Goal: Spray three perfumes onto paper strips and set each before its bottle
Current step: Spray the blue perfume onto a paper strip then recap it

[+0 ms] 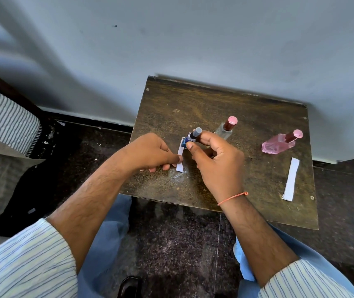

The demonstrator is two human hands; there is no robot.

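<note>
My view is lit by soft, even daylight, fairly bright on the pale wall (pixel 193 39), where broad diffuse shadows slant across the upper left. The wooden table (pixel 225 108) shows a faint sheen near its middle, no hard glare. Wide-angle bending curves the edges (the table's far edge looks smeared). The sleeves (pixel 21 265) at the bottom are slightly soft; the dark floor (pixel 171 244) is dim and grainy.

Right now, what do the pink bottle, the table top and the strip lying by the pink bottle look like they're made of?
Pink bottle: probably clear glass, glossy, pink liquid showing through; clear plastic is possible.
Table top: dark wood or wood-veneer board, matte and worn, with grain streaks and scuffs showing.
Strip: white paper, thin, flat and matte.
</note>
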